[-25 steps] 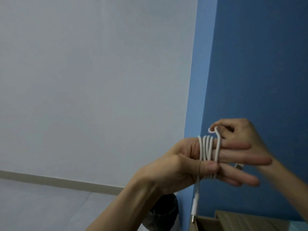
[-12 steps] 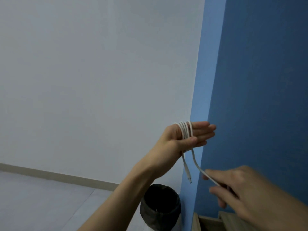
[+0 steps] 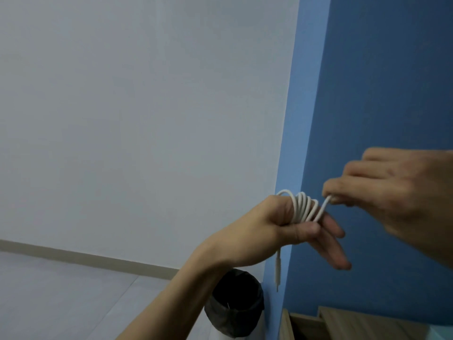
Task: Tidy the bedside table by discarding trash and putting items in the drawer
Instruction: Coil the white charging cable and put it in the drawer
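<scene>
**Inspector:** Surroundings, largest first?

**Assistant:** A white wall fills the left and meets a blue wall at a corner on the right. Pale floor shows at lower left. A strip of wooden worktop shows at the bottom right, partly cut off. A black bin stands on the floor against the wall corner, just beside the worktop's left edge.

**Inspector:** The hands?

**Assistant:** Both are raised in front of the walls, above the bin and the worktop. The left hand has its fingers extended, with the thumb pressed across them. The right hand is near it on the right and is blurred.

**Inspector:** The cable, and each grip?

**Assistant:** The white cable is wound in several loops round the left fingers, and the left grip's thumb pins it there. One strand runs up from the coil into the right grip, whose thumb and forefinger are clamped on it. The plug hangs free below the left hand, in front of the wall corner.
</scene>
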